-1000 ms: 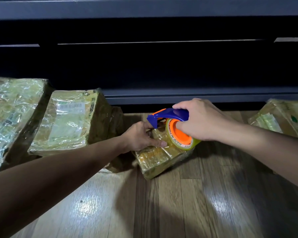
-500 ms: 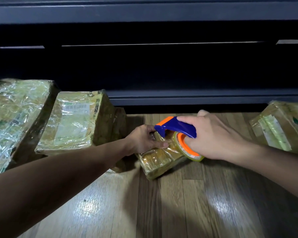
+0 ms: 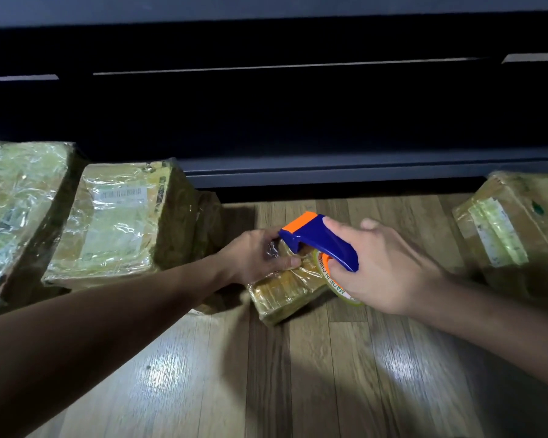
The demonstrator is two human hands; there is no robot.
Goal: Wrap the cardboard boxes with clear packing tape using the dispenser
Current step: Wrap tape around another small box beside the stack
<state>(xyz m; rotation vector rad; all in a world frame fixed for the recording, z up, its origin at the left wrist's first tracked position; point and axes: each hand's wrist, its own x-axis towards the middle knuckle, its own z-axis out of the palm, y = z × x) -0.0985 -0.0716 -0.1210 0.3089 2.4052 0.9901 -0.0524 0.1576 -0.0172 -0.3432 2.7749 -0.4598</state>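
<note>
A small cardboard box covered in clear tape lies on the wooden floor at the centre. My left hand grips its far left end, thumb pressed on the top face. My right hand holds the blue and orange tape dispenser, fingers curled around its handle and the roll of clear tape. The dispenser's orange tip sits over the box, right beside my left hand's fingers.
Two larger tape-wrapped boxes stand at the left, and another box at the right edge. A dark low cabinet runs along the back. Wooden floor spreads in front of the small box.
My right hand has tilted the dispenser and drawn it right and down along the small box. My left hand has kept its hold on the box's end.
</note>
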